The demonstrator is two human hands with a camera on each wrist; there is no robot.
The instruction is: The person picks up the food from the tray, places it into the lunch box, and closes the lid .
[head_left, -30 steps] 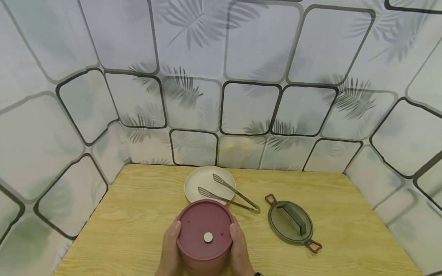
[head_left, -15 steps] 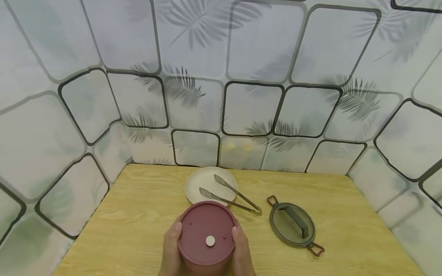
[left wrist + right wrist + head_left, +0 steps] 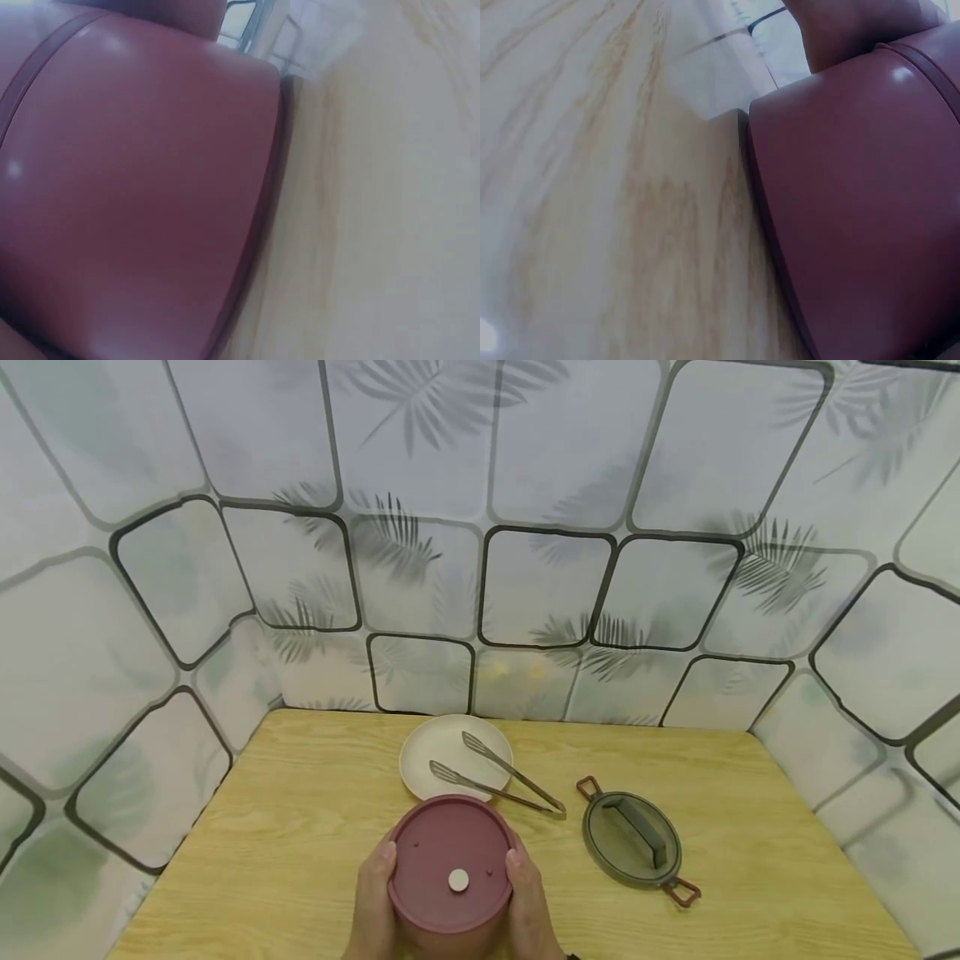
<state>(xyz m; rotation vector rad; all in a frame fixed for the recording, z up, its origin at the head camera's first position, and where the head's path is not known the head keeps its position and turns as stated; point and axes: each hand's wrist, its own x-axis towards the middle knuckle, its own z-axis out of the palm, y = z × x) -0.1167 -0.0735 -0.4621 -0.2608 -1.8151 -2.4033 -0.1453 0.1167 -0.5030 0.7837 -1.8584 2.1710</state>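
Observation:
A round maroon canister (image 3: 438, 835) with a flat lid and a white knob (image 3: 458, 881) stands at the near middle of the wooden table. My left hand (image 3: 375, 897) grips its left side, thumb at the lid's rim. From the opposite side my right hand (image 3: 531, 902) holds it the same way. In the left wrist view the canister's smooth side (image 3: 157, 180) fills the left, its lower edge close on the tabletop. The right wrist view shows the other side wall (image 3: 855, 195), with part of a hand above it. Most of the fingers are hidden behind the canister in the head view.
Just behind the canister lies a white plate (image 3: 427, 757), with open metal tongs (image 3: 517, 774) resting across it. To the right sits a small oval dark pan (image 3: 618, 866) with red-brown loop handles and a black bar (image 3: 637, 832) across its top. Patterned fabric walls (image 3: 420, 577) enclose the table (image 3: 300, 827).
The head view has shifted slightly. Against the plate, the canister and both hands appear a touch further right; the grip looks the same.

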